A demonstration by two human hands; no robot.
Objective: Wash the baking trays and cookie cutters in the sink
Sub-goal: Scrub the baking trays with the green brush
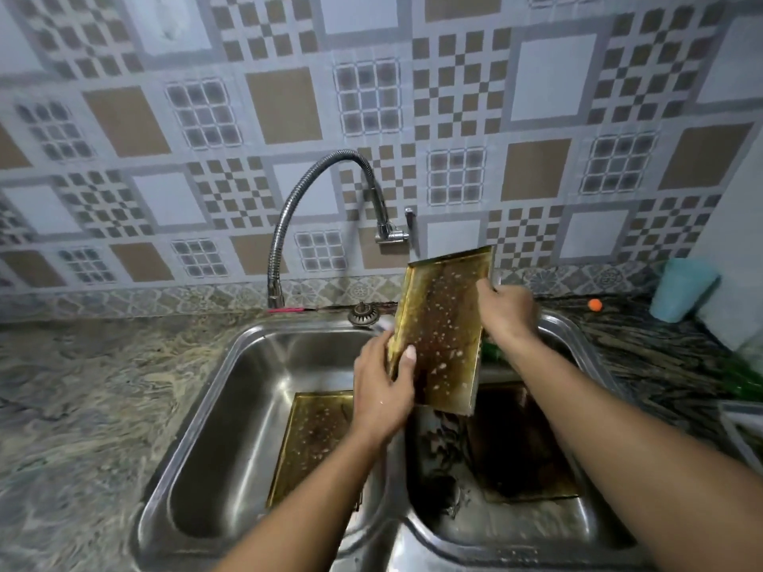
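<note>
At centre frame, above the sink (198,406), left hand (382,390) and right hand (508,311) curl their fingers round a tilted, greasy tray (444,324); two more trays (313,439) lie dirty in the basins, so washing looks barely begun.

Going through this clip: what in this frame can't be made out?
Head view: left-basin tray, right part hidden by the left hand gripping the held tray.
Head view: green item, mostly covered by the right hand and wrist; unidentifiable.
Head view: dark shapes in the right basin, too murky to call cookie cutters.
Head view: object at the right edge, cut off by the frame.
</note>
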